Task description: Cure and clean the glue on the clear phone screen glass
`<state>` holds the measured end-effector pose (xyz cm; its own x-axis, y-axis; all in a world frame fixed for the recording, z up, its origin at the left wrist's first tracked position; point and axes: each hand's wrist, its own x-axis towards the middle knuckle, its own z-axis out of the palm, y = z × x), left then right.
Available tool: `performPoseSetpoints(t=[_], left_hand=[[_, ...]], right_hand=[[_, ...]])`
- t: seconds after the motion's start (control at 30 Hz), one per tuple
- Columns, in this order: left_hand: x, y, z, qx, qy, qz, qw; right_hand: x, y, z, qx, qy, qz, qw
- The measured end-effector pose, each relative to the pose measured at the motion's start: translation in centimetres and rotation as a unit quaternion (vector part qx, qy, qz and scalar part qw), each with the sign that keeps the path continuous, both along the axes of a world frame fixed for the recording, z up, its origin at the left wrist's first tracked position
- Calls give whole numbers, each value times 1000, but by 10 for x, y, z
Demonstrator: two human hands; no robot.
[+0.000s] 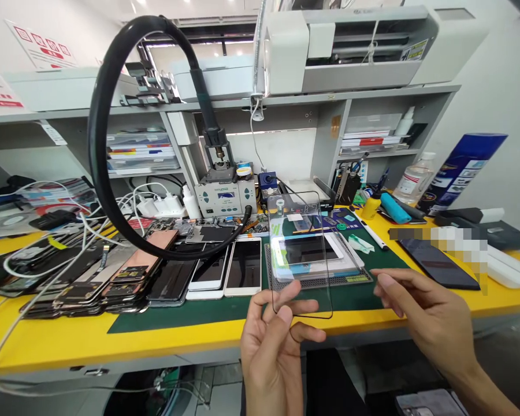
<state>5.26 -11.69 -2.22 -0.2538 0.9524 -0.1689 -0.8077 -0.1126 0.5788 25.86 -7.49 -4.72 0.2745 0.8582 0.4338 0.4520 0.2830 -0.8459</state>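
Observation:
My left hand (273, 346) is closed on the lower edge of a clear glass panel with a thin black border (301, 289), thumb in front and fingers behind. The panel stands nearly upright above the bench, and things behind it show through. To the right, my right hand (429, 312) hovers apart from the panel, thumb and index fingertips close together, with nothing visible in them. Behind the panel, a white-framed phone (335, 249) lies on a white box-like piece (351, 267) over a perforated metal plate (370, 277).
A green mat (190, 318) covers part of the yellow bench (69, 346). Stacked phone parts (82, 283) and phones (243, 266) lie left. A thick black hose (95, 133) arches from a rework station (225, 196). Right are a dark phone (433, 263) and a blue can (463, 170).

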Motion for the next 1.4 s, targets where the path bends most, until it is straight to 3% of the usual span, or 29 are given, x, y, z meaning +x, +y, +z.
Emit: performPoseSetpoints(t=[0.2,0.63,1.07,1.4], left_hand=[[-4,-3,2,1,5,-17,1000],[-15,-11,-5,25,28,1,999],[-33,-25,5,24,34,38,998],[-28,-17,6,33,47,50,997]], right_hand=[[-4,3,-20,-24,-8,-2,1000],[-8,1,-21,-30,-17,-17,999],[0,5,-28,-31,-35,-39,998],[11,7,-36,-29,-68,-29,997]])
